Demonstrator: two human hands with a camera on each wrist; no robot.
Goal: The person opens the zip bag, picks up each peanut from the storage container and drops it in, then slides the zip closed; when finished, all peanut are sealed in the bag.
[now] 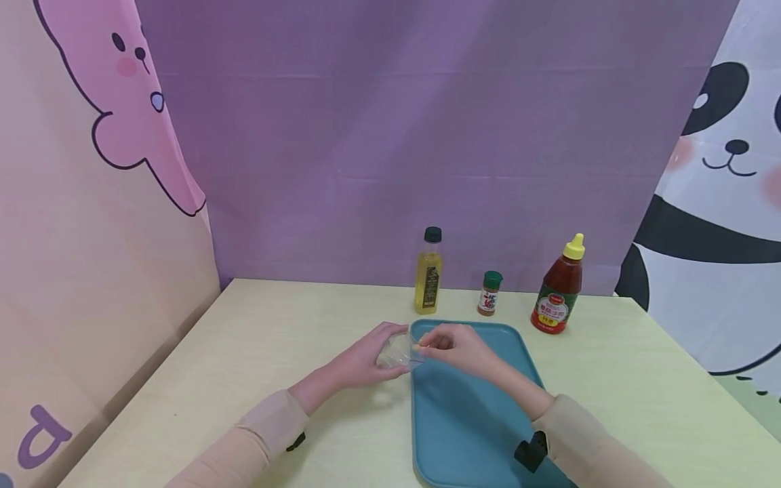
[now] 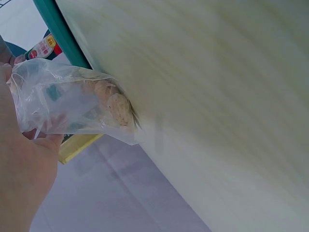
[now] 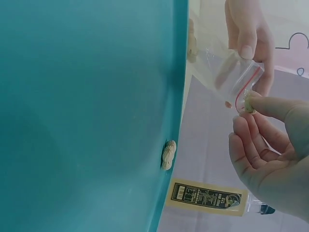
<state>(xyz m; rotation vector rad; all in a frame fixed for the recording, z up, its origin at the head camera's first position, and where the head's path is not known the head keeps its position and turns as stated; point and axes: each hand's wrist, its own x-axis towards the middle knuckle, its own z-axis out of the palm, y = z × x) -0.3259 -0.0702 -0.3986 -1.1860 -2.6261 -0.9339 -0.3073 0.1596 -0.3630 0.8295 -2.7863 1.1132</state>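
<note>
A clear zip bag (image 2: 63, 99) with a red seal line is held by my left hand (image 1: 373, 356) over the left edge of the blue tray (image 1: 470, 407). Several peanuts in their shells (image 2: 118, 107) lie at the bag's bottom. At the bag's mouth, my right hand (image 1: 457, 349) pinches a small pale piece, apparently a peanut (image 3: 249, 102), between thumb and fingertips. Another unshelled peanut (image 3: 168, 154) lies on the tray beside its rim. The right hand's fingers partly cover the piece it pinches.
Behind the tray stand an oil bottle (image 1: 430, 274), a small green-capped spice jar (image 1: 489, 295) and a red sauce bottle (image 1: 556, 291) with a yellow cap. The pale table (image 1: 293, 312) ends at a purple curtain (image 1: 390, 149).
</note>
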